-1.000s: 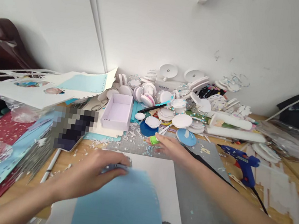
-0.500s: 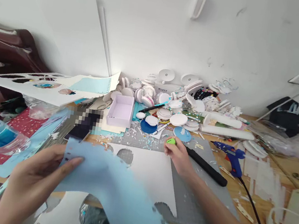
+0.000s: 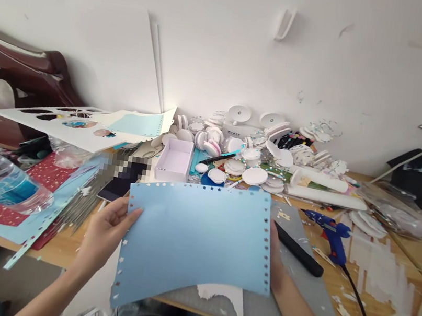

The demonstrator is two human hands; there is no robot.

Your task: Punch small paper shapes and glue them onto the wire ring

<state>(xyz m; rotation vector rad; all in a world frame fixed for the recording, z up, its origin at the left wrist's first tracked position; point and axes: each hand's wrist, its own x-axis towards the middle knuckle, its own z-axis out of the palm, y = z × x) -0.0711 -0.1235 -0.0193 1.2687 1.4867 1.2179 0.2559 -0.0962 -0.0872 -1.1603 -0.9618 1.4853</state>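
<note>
A light blue sheet of paper point(image 3: 194, 240) is held up in front of me, with small star-shaped holes punched along its left, top and right edges. My left hand point(image 3: 111, 230) pinches its left edge, thumb on the front. Against the right edge rests my right hand point(image 3: 277, 268), its fingers hidden behind the sheet. Under the paper, part of a white sheet with cut-outs point(image 3: 235, 296) shows on the grey cutting mat point(image 3: 270, 315). A black stick-like tool point(image 3: 300, 250) lies on the mat just beyond my right hand.
A blue glue gun point(image 3: 332, 234) with a black cord lies at right. White discs point(image 3: 255, 176) are heaped at the back beside a pale lilac box point(image 3: 174, 160). A phone point(image 3: 122, 184), thin rods point(image 3: 81, 204) and a plastic bottle point(image 3: 12, 189) are at left.
The blue paper, drooping from my left hand before, is now spread flat and upright between both hands. My right hand has moved from the mat, where it held something lime green, to the paper's edge.
</note>
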